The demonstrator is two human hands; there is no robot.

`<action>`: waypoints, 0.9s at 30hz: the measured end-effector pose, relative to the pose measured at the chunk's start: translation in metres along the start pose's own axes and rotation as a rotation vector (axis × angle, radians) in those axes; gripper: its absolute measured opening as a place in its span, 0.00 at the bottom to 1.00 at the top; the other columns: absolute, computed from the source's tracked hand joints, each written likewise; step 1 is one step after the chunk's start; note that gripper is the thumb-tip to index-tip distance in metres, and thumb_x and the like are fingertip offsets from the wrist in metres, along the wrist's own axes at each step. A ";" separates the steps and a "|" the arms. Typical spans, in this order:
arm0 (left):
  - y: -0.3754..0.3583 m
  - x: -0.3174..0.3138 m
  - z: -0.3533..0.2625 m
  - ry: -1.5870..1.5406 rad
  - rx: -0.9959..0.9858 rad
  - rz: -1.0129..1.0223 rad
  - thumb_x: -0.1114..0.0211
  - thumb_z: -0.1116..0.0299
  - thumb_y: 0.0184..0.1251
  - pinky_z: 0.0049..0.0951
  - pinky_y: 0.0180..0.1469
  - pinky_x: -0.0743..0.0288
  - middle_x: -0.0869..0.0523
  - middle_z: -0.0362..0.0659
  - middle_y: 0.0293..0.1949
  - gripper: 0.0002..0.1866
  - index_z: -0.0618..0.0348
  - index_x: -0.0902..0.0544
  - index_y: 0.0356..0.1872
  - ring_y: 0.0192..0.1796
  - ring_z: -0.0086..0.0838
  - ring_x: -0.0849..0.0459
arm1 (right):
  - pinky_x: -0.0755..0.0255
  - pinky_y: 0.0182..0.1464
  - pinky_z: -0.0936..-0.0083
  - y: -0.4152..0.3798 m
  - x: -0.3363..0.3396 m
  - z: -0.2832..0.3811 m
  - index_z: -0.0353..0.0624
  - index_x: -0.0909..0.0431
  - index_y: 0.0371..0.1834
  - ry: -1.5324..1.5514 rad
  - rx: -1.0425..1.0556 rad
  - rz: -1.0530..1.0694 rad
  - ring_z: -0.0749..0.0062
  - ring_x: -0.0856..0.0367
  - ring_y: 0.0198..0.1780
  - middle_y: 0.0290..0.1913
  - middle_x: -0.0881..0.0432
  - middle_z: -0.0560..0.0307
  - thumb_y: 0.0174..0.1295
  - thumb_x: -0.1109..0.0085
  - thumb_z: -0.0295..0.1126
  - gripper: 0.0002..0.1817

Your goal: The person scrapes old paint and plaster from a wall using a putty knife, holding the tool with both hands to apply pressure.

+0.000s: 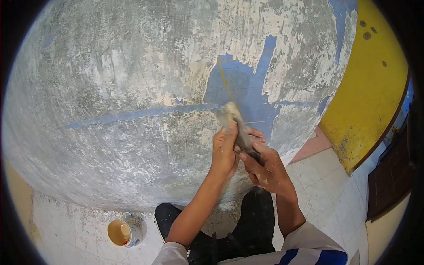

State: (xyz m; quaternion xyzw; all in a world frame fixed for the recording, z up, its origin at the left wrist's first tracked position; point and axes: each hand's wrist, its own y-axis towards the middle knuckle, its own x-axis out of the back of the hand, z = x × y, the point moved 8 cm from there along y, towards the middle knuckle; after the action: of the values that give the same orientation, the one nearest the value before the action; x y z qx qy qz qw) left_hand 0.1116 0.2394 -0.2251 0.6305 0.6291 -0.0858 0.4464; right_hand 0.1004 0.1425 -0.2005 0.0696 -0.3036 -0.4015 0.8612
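Observation:
Both my hands are on a dusty grey scraper [242,129], blurred by motion, in front of the wall. My right hand [269,167] is wrapped round its dark lower end. Higher up, my left hand [226,148] grips it near the pale upper end, thumb along the side. That upper end lies over the lower part of a blue paint patch [240,81] on the wall; whether it touches cannot be made out. Around the patch the wall [132,66] is grey and white, with paint stripped in flakes. A thin blue strip [141,114] runs left from the patch.
A paper-like cup or small bucket [112,223] with pale contents stands on the tiled floor at lower left. A yellow panel [371,75] with dark spots rises on the right. Beside it is a dark brown object [391,181]. Paint flakes lie along the wall's foot.

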 end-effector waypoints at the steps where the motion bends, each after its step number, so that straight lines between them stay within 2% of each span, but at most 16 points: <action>1: 0.001 0.014 -0.006 0.026 -0.082 -0.015 0.51 0.49 0.82 0.40 0.46 0.15 0.14 0.54 0.40 0.24 0.64 0.22 0.44 0.41 0.41 0.11 | 0.26 0.43 0.73 0.005 -0.008 0.004 0.36 0.30 0.69 -0.020 0.061 0.030 0.68 0.18 0.42 0.43 0.17 0.46 0.74 0.44 0.36 0.24; 2: -0.001 0.030 -0.013 0.053 -0.151 -0.027 0.51 0.49 0.82 0.39 0.45 0.15 0.14 0.52 0.39 0.24 0.64 0.22 0.45 0.40 0.41 0.12 | 0.25 0.48 0.70 0.010 -0.016 0.008 0.35 0.30 0.69 -0.038 0.122 0.058 0.62 0.16 0.48 0.49 0.17 0.41 0.74 0.44 0.35 0.24; 4: -0.028 0.047 -0.046 -0.027 -0.234 -0.372 0.50 0.48 0.81 0.39 0.45 0.17 0.16 0.48 0.36 0.23 0.62 0.23 0.45 0.40 0.40 0.13 | 0.27 0.59 0.63 0.028 -0.043 0.024 0.33 0.30 0.69 0.014 0.203 0.173 0.50 0.19 0.61 0.61 0.21 0.34 0.73 0.44 0.35 0.25; 7: -0.044 0.039 -0.072 -0.064 -0.343 -0.203 0.52 0.50 0.82 0.41 0.46 0.15 0.17 0.48 0.34 0.22 0.61 0.26 0.41 0.40 0.42 0.13 | 0.30 0.64 0.60 0.019 -0.060 0.044 0.31 0.31 0.69 -0.052 0.316 0.190 0.44 0.23 0.64 0.62 0.22 0.33 0.73 0.44 0.35 0.26; 10: -0.030 0.022 -0.043 -0.019 -0.143 -0.176 0.52 0.49 0.82 0.41 0.46 0.15 0.16 0.50 0.36 0.23 0.62 0.25 0.41 0.41 0.42 0.12 | 0.32 0.64 0.60 0.010 -0.033 0.038 0.30 0.32 0.69 -0.065 0.319 0.057 0.47 0.24 0.66 0.64 0.24 0.33 0.73 0.46 0.34 0.25; 14: -0.004 -0.004 0.009 -0.122 0.028 0.006 0.52 0.50 0.82 0.40 0.49 0.15 0.13 0.52 0.38 0.23 0.64 0.23 0.44 0.44 0.42 0.11 | 0.28 0.56 0.65 -0.010 0.009 0.007 0.32 0.31 0.69 -0.064 0.068 -0.009 0.56 0.18 0.57 0.56 0.19 0.36 0.74 0.46 0.33 0.24; 15: 0.000 -0.010 0.018 -0.163 0.059 0.044 0.52 0.50 0.82 0.40 0.49 0.14 0.13 0.53 0.39 0.23 0.65 0.23 0.44 0.45 0.42 0.11 | 0.27 0.52 0.67 -0.014 0.015 0.004 0.32 0.30 0.68 -0.036 0.006 -0.021 0.59 0.16 0.52 0.52 0.17 0.37 0.74 0.45 0.34 0.23; 17: 0.002 -0.011 0.019 -0.132 0.039 0.026 0.50 0.48 0.81 0.43 0.49 0.15 0.14 0.52 0.39 0.24 0.63 0.22 0.41 0.46 0.45 0.12 | 0.28 0.38 0.70 -0.016 0.022 0.000 0.34 0.27 0.65 -0.019 -0.239 0.023 0.68 0.22 0.33 0.34 0.17 0.46 0.74 0.44 0.34 0.21; 18: 0.003 -0.010 0.018 -0.111 0.035 0.020 0.49 0.47 0.80 0.45 0.49 0.15 0.15 0.52 0.40 0.25 0.62 0.22 0.40 0.46 0.46 0.12 | 0.29 0.37 0.69 -0.013 0.020 0.002 0.34 0.26 0.64 -0.011 -0.232 0.039 0.68 0.24 0.31 0.32 0.19 0.47 0.73 0.43 0.35 0.21; 20: 0.001 -0.004 0.010 -0.114 -0.015 -0.035 0.51 0.49 0.81 0.41 0.49 0.14 0.14 0.52 0.39 0.24 0.63 0.22 0.41 0.45 0.42 0.11 | 0.31 0.34 0.68 -0.012 0.019 0.003 0.35 0.25 0.62 0.003 -0.226 0.058 0.69 0.29 0.28 0.27 0.23 0.49 0.73 0.42 0.36 0.20; 23: -0.009 0.018 -0.016 -0.103 -0.140 -0.172 0.52 0.49 0.82 0.40 0.47 0.14 0.14 0.51 0.37 0.24 0.63 0.22 0.41 0.43 0.40 0.11 | 0.29 0.37 0.66 0.018 -0.007 0.016 0.34 0.25 0.63 0.011 0.144 0.087 0.63 0.23 0.29 0.29 0.19 0.44 0.72 0.43 0.35 0.21; 24: -0.014 0.028 -0.029 -0.084 -0.191 -0.226 0.53 0.48 0.82 0.40 0.47 0.14 0.14 0.51 0.37 0.25 0.63 0.22 0.41 0.43 0.40 0.11 | 0.28 0.40 0.67 0.020 -0.017 0.024 0.32 0.26 0.63 0.020 0.200 0.090 0.63 0.21 0.32 0.33 0.18 0.42 0.72 0.43 0.34 0.21; 27: -0.025 0.042 -0.054 -0.130 -0.252 -0.213 0.54 0.48 0.82 0.40 0.46 0.14 0.15 0.50 0.36 0.25 0.63 0.23 0.41 0.41 0.40 0.12 | 0.26 0.48 0.67 0.027 -0.032 0.045 0.28 0.27 0.63 0.024 0.365 0.055 0.61 0.16 0.42 0.43 0.16 0.37 0.72 0.42 0.32 0.22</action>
State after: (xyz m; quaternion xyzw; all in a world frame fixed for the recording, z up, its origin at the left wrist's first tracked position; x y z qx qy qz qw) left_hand 0.0737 0.3009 -0.2327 0.4924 0.6679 -0.0939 0.5501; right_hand 0.0763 0.1900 -0.1695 0.2212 -0.3630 -0.3153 0.8485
